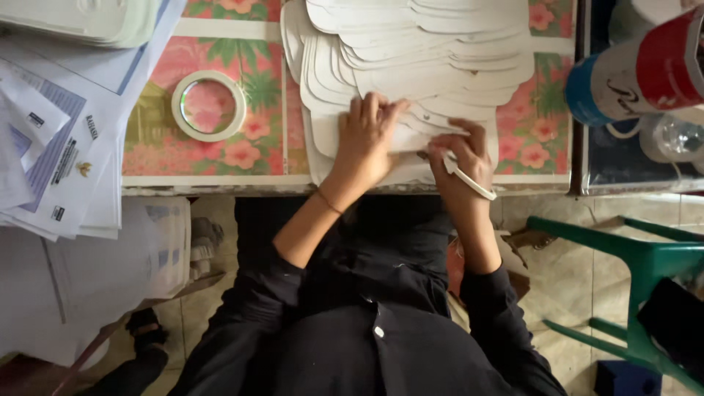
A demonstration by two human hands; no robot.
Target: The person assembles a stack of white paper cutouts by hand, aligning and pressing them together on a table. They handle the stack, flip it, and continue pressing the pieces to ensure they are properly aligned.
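A pile of white card cut-outs (418, 51) with rounded lobes lies fanned out on the table with the floral cloth (220, 154). My left hand (369, 139) presses down on the nearest cut-out (326, 136) at the table's front edge, fingers curled over it. My right hand (460, 155) is just to its right, on the same sheet, pinching a thin white strip (473, 183) that runs back over my wrist. Both sleeves are black.
A roll of white tape (209, 105) lies left of the pile. Stacks of printed papers (62, 154) cover the table's left end. Red and blue tape rolls (638, 73) sit at the right. A green chair (645, 264) stands on the floor to the right.
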